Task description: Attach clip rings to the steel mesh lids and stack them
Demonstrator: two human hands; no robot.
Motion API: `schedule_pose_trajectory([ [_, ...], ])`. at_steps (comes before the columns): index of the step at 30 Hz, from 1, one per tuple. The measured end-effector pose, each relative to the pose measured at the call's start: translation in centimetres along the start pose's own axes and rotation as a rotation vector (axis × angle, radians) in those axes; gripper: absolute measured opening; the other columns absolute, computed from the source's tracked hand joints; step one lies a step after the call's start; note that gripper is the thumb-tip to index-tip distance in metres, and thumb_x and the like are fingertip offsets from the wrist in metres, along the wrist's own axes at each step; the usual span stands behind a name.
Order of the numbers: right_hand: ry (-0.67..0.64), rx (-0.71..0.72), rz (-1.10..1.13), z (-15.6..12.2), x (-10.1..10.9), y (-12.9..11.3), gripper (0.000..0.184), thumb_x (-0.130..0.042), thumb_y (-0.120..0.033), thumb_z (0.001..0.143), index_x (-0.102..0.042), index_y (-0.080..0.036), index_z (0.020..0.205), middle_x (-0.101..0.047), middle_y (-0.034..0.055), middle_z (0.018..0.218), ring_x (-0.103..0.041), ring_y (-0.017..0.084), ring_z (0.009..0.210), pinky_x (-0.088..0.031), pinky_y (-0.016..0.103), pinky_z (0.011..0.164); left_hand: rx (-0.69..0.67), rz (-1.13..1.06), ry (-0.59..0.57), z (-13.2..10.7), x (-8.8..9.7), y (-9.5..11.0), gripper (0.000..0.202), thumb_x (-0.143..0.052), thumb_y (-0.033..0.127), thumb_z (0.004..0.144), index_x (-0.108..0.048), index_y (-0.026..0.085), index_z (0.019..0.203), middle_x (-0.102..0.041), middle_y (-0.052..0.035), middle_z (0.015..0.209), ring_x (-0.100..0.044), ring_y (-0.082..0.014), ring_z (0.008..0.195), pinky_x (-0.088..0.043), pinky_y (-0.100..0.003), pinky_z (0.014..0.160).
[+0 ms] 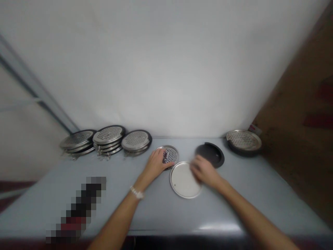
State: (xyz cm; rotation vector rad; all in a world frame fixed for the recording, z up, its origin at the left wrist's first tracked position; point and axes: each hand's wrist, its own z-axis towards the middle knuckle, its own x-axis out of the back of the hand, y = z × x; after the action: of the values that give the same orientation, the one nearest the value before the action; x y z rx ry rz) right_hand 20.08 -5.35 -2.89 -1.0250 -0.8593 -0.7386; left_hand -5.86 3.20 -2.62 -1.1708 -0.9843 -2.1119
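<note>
My left hand (157, 159) grips the near-left edge of a round perforated metal disc (171, 155), its fingers and thumb lying over the holed face. Right of it and nearer to me, a plain shallow metal disc (183, 180) with a raised rim lies flat on the table. Over that disc's right edge is my right hand (204, 171), smeared by motion with its fingers curled down; whether it holds anything is unclear. Just behind the right hand sits a dark round dish (212, 154) with a wide rim, partly covered by the hand.
Stacked perforated discs with dark rims stand along the wall at left: a left stack (79, 139), a middle stack (109, 135) and a right stack (136, 140). Another perforated disc (244, 140) rests on a dark dish at far right. A pixelated patch hides part of the grey table (156, 211).
</note>
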Motion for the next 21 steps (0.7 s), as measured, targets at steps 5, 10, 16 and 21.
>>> schedule_pose_trajectory([
  [5, 0.009, -0.020, 0.067, -0.1, 0.3, -0.5, 0.017, -0.056, -0.017, 0.093, -0.065, -0.018, 0.078, -0.055, 0.0018, 0.080, -0.053, 0.016, 0.072, -0.040, 0.027, 0.067, 0.016, -0.007, 0.012, 0.2, 0.5, 0.7, 0.058, -0.077, 0.046, 0.079, -0.055, 0.018, 0.125, -0.061, -0.0146, 0.127, -0.055, -0.0316, 0.121, -0.042, -0.049, 0.106],
  [10, 0.025, -0.022, 0.090, 0.0, 0.4, -0.5, 0.021, -0.054, -0.017, 0.094, -0.062, -0.019, 0.075, -0.054, 0.0014, 0.078, -0.052, 0.015, 0.069, -0.039, 0.027, 0.064, 0.015, -0.037, 0.050, 0.2, 0.4, 0.6, 0.061, -0.076, 0.048, 0.079, -0.053, 0.018, 0.127, -0.061, -0.0131, 0.126, -0.055, -0.0299, 0.121, -0.043, -0.047, 0.105],
  [16, 0.035, -0.023, 0.101, 0.0, 0.6, -0.6, 0.023, -0.053, -0.017, 0.094, -0.059, -0.019, 0.072, -0.054, 0.0014, 0.077, -0.051, 0.015, 0.068, -0.038, 0.027, 0.064, 0.008, -0.053, 0.088, 0.5, 0.6, 0.9, 0.062, -0.075, 0.051, 0.079, -0.053, 0.020, 0.128, -0.061, -0.0111, 0.126, -0.056, -0.0289, 0.119, -0.042, -0.044, 0.106],
  [21, 0.038, -0.018, 0.098, 0.0, 0.6, -0.7, 0.023, -0.053, -0.018, 0.095, -0.059, -0.019, 0.073, -0.054, 0.0014, 0.077, -0.051, 0.015, 0.068, -0.037, 0.027, 0.063, 0.072, -0.066, 0.140, 0.8, 1.0, 1.2, 0.058, -0.073, 0.049, 0.082, -0.054, 0.018, 0.127, -0.061, -0.0121, 0.123, -0.056, -0.0289, 0.117, -0.043, -0.044, 0.106],
])
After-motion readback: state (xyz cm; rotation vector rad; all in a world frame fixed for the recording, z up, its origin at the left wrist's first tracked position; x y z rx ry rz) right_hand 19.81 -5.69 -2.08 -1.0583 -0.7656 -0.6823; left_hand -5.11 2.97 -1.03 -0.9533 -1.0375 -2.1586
